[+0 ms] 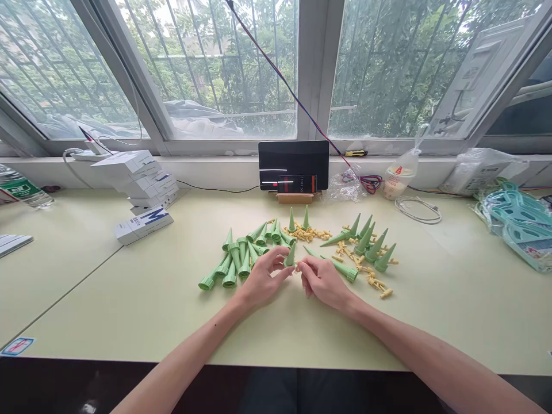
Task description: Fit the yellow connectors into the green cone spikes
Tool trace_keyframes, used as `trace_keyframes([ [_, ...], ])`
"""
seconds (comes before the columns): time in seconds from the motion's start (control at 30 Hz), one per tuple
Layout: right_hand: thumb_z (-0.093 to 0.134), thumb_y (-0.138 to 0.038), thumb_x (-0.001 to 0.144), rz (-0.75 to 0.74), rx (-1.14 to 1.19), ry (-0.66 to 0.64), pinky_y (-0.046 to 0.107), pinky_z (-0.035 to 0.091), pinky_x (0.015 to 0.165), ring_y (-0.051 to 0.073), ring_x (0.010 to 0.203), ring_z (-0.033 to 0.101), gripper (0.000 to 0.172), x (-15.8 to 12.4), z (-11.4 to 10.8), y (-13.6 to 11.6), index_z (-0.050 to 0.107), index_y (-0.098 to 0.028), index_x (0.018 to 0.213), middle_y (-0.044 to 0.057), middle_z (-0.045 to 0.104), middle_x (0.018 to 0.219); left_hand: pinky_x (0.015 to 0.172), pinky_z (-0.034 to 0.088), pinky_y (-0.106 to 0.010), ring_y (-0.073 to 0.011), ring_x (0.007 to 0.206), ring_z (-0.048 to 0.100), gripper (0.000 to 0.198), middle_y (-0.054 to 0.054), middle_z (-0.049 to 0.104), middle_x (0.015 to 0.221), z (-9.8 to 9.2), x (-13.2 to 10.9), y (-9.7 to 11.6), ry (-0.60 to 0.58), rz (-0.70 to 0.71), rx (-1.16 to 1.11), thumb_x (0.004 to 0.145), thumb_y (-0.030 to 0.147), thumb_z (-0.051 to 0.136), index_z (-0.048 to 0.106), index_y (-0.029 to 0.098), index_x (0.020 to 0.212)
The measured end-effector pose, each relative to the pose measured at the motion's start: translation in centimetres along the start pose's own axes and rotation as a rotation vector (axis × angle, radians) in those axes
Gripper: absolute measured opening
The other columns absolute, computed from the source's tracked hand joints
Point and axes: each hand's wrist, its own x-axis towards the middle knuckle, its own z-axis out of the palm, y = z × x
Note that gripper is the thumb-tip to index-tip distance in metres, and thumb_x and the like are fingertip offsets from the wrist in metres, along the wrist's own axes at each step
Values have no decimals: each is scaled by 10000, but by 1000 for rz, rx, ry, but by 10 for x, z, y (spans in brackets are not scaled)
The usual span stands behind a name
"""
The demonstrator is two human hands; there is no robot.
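Note:
My left hand (pixel 262 280) pinches a small green plastic cone (pixel 290 256), point up, between thumb and fingers. Just right of it, my right hand (pixel 321 280) has its fingers curled, its thumb and forefinger pinched on something tiny that I cannot make out, almost touching the cone. A pile of longer green cone pieces (pixel 235 261) lies to the left of my hands. Upright green cones (pixel 371 244) stand to the right. Small yellow plastic parts (pixel 308 233) are scattered between and beyond them.
A pale green table (pixel 129 299) runs to a window sill. At the back stand a dark tablet (pixel 294 165) with a phone (pixel 296 184), stacked white boxes (pixel 142 184) at left, a white cable (pixel 417 208), and teal packages (pixel 520 221) at right.

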Motion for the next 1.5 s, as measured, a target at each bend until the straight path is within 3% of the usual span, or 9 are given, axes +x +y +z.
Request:
trace_keyframes([
  [0.27,426,-375,1002,-64,-55,39,238,406,467,115,419,527,335,-2,2,5,488,-212,716,-32,551,571,820,557,-330,-177,899,634,275,-52,624,970,0,2,0,-10,-38,27,878,336,661,591,203,1108],
  [0.47,428,-334,1010,-196,-198,128,247,401,537,118,475,503,323,0,0,7,512,-200,728,-24,539,578,788,569,-327,-174,889,639,297,-59,628,1019,-1,4,6,-20,-99,-96,873,342,663,552,205,1112],
  [0.73,430,-302,1018,-281,-285,194,261,403,582,135,542,509,293,1,-2,13,553,-191,776,-6,556,636,658,530,-290,-137,638,602,282,8,612,711,-2,7,14,-5,-218,-194,901,433,611,558,188,1030],
  [0.93,440,-256,1014,-347,-336,192,274,428,631,151,625,539,224,2,-1,15,626,-194,905,24,597,767,594,517,-291,-135,574,587,399,2,624,729,-1,8,15,-44,-334,-292,878,523,614,532,187,1076],
  [1.23,446,-224,1003,-341,-321,157,275,418,631,155,627,530,192,2,-2,15,616,-190,920,18,582,749,629,503,-271,-135,649,592,338,-15,627,760,-3,6,13,-92,-244,-222,886,467,626,555,173,1036],
  [1.5,417,-257,1004,-297,-328,123,265,328,559,132,563,388,320,2,-2,12,446,-204,690,-24,465,620,652,493,-273,-120,628,556,305,27,545,732,-4,1,1,-91,-145,-100,925,411,580,542,193,1136],
])
